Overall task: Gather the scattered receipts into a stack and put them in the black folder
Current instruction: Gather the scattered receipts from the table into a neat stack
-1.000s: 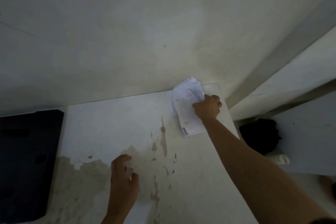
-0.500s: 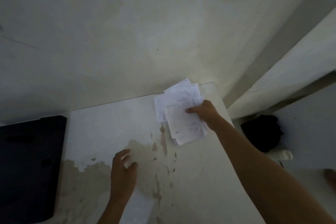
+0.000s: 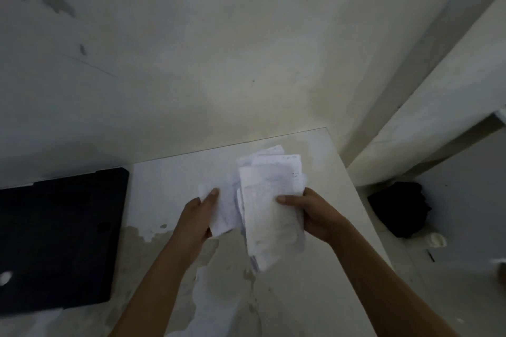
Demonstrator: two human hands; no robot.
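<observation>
Receipts (image 3: 269,208) sit bunched in a loose, uneven stack, lifted above the middle of the white tabletop (image 3: 169,178). The right hand (image 3: 312,213) grips the larger bundle at its right edge, thumb pressed across the top sheet. The left hand (image 3: 198,216) pinches a smaller receipt at the left side, overlapping the bundle. The black folder (image 3: 59,238) lies flat at the tabletop's left end, well apart from the papers. A dark bundle of cloth (image 3: 399,209) lies on the floor to the right.
</observation>
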